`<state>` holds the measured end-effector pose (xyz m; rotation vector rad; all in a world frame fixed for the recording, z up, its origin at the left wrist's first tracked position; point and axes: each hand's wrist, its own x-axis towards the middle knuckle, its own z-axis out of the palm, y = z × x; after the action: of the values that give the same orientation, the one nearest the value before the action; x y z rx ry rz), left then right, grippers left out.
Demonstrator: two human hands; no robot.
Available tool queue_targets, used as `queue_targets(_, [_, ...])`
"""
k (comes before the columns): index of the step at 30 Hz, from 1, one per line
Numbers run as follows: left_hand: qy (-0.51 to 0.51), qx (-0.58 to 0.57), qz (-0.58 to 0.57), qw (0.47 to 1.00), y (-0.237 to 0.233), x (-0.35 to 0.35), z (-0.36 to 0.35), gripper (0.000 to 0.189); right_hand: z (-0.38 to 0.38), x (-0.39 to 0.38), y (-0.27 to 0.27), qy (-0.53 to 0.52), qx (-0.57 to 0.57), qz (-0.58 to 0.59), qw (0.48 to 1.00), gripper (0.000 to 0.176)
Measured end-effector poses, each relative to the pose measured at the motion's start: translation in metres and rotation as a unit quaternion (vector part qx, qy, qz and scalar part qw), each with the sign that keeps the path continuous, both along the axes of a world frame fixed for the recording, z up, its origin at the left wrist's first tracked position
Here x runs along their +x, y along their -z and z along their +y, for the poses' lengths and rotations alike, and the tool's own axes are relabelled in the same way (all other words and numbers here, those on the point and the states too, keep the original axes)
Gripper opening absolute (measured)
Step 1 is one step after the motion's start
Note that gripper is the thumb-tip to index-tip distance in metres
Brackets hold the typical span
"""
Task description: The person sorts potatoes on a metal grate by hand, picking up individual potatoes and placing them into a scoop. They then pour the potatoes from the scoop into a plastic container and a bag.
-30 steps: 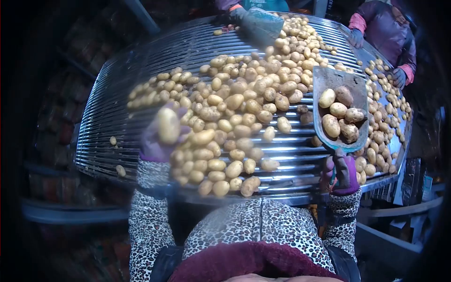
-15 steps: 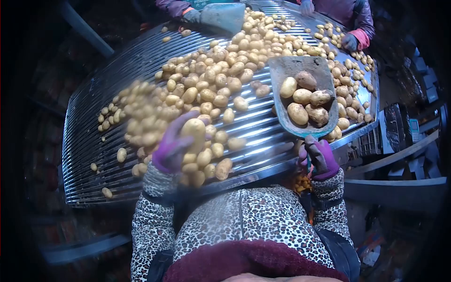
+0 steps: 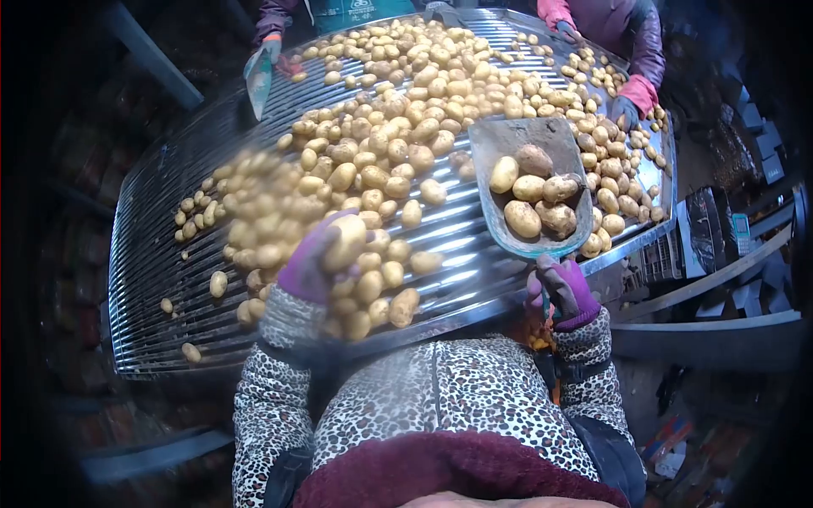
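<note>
My left hand (image 3: 306, 267), in a purple and grey glove, is closed around a large potato (image 3: 345, 240) over the near part of the pile. Loose potatoes (image 3: 369, 286) lie just right of that hand. With its fingers wrapped round the handle, my right hand (image 3: 569, 292) grips a worn hand scoop (image 3: 542, 245) at the table's near edge. Several potatoes (image 3: 522, 218) rest in the scoop's pan, some with dark soil on them. Part of the pile beyond my left hand is blurred.
A slatted metal table (image 3: 152, 296) carries a long heap of potatoes (image 3: 423, 80). Across it, one co-worker's hand holds a green scoop (image 3: 258, 83); another co-worker's gloved hand (image 3: 625, 112) is among potatoes at the right. Metal rails (image 3: 720, 279) stand right of the table.
My right hand and the scoop have shifted slightly left. My left hand has turned a little with the potato. The far co-worker's scoop has swung left, and more potatoes lie at the far end.
</note>
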<state>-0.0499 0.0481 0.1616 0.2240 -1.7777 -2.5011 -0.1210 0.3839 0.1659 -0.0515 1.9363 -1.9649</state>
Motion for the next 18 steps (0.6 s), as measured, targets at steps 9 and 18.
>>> queue_targets(9, [-0.262, 0.108, -0.09, 0.955, 0.015, -0.022, -0.121, 0.035, -0.009, -0.01, 0.005, 0.033, -0.061, -0.039, 0.997, 0.024])
queue_targets(18, [-0.255, 0.154, -0.026, 0.954, -0.02, -0.08, -0.187, 0.041, -0.037, -0.038, -0.011, 0.029, -0.035, -0.07, 0.997, 0.028])
